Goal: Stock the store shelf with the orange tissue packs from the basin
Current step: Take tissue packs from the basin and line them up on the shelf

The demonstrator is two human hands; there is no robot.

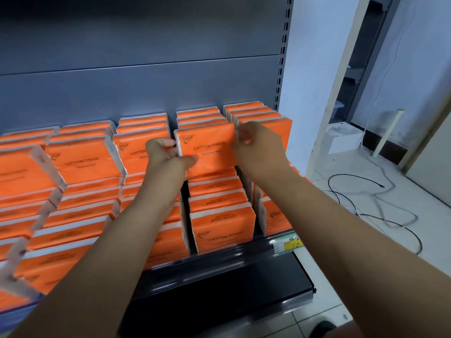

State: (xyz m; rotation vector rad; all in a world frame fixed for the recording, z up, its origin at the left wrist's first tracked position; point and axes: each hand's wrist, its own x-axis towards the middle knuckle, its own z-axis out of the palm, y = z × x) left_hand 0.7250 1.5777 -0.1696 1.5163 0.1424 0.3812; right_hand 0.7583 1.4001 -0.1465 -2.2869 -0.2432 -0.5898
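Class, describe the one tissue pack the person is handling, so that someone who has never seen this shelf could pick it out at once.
Start at the grey shelf filled with orange packs. In the second column from its right end, one orange tissue pack stands at the front of the upper tier. Unlike its neighbours, it is gripped at both side edges, by the left hand and the right hand.

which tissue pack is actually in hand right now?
The upright pack in the second column from the right, upper tier. The left hand and right hand pinch its two side edges; no other pack is touched.
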